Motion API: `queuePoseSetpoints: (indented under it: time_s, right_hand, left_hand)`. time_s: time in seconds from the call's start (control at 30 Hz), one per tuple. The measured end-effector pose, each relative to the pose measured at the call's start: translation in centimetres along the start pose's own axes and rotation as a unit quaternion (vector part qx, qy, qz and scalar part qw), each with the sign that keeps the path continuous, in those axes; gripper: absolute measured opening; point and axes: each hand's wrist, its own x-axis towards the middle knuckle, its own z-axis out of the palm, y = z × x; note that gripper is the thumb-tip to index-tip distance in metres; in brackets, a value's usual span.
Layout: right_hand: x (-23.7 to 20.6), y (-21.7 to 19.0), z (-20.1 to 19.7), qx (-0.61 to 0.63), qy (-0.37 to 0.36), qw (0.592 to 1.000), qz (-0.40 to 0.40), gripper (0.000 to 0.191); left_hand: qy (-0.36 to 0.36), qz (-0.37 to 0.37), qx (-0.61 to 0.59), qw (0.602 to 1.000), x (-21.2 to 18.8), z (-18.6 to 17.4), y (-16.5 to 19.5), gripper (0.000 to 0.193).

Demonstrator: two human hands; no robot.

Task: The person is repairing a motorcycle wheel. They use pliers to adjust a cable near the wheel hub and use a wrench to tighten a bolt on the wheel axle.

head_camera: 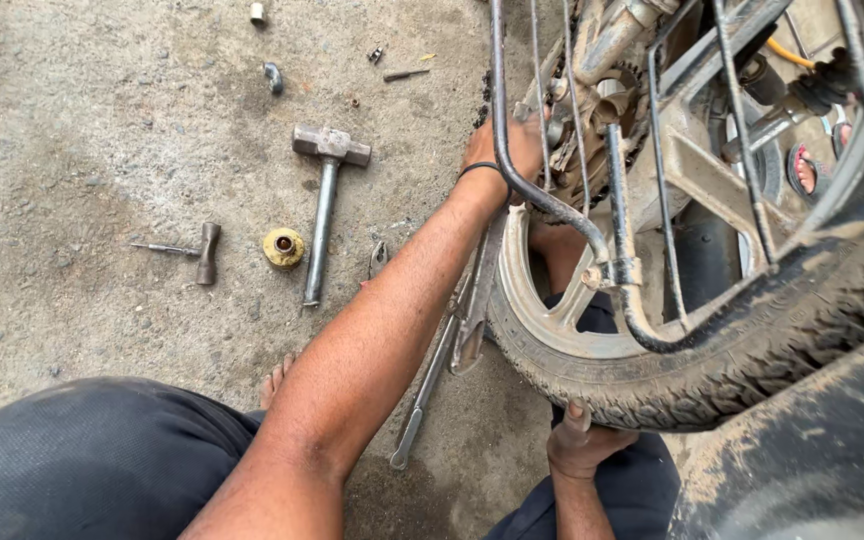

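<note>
Two bare hands are engaged at a motorcycle wheel (652, 350). Nearest, the tyre's underside is gripped by the right hand (582, 440). Farther off, the left hand (502, 150) is pressed against the hub (592, 130); its grip cannot be told. A long wrench (437, 370) and a hammer (324, 200) are laid on the ground (102, 150) beside.

packages: none | labels: none | signs: none | screens: none in view
</note>
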Motion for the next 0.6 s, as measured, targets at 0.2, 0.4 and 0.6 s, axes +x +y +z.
queuePoseSetpoints:
  time_s: [0.2,0.4,0.6]
  right_hand:
    - [-1.3,1.5,-0.5,0.023,-0.018,0.999,-0.017,0.106]
    - [-0.7,0.2,-0.1,0.040,-0.013,0.999,0.012,0.107]
    - [0.2,-1.9,0.1,-0.006,0.003,1.000,-0.001,0.100]
  left_hand:
    - [0.023,0.039,0.049,0.998,-2.0,-0.1,0.6,0.062]
    - [0.075,0.098,0.027,0.992,-4.9,-1.3,0.9,0.059]
    - [0.088,0.167,0.007,0.982,-4.5,-0.4,-1.9,0.048]
